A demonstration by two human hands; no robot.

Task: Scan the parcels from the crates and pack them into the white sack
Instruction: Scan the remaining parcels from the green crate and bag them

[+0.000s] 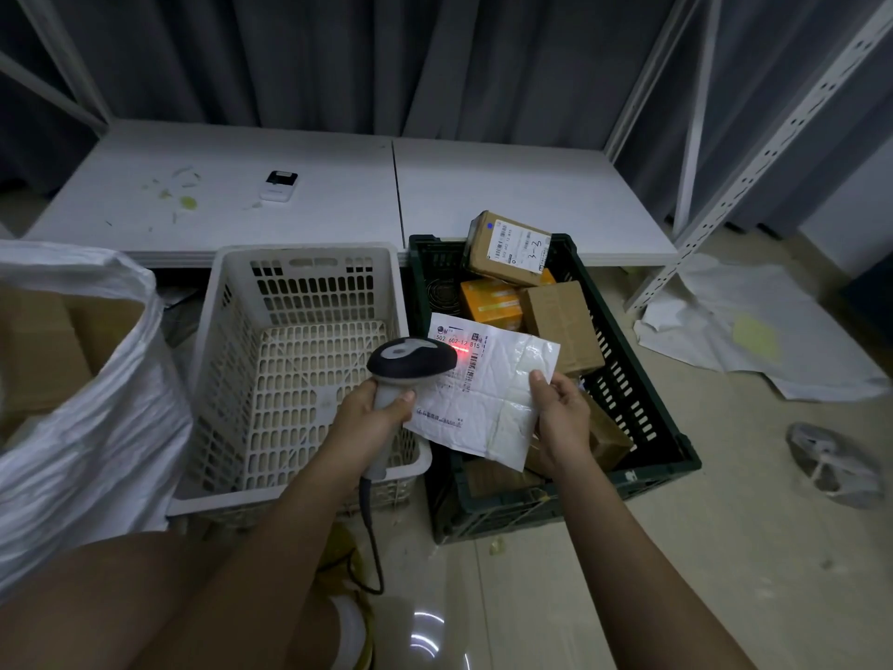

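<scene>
Both forearms reach forward. Left hand (377,408) grips the barcode scanner (410,362); right hand (560,418) pinches the white mailer (488,403) by its right edge, above the green crate (642,413). Keeping the mailer flat and the red line across the barcode should help. White sack (96,403) waits far left.

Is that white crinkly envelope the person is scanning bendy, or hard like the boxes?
Probably bendy. The white envelope is wrinkled and creased, so it likely flops. It looks thin and flat, and the right hand holds it up by one edge alone, so it is probably light. Its shiny surface may be a bit slippery.
</scene>
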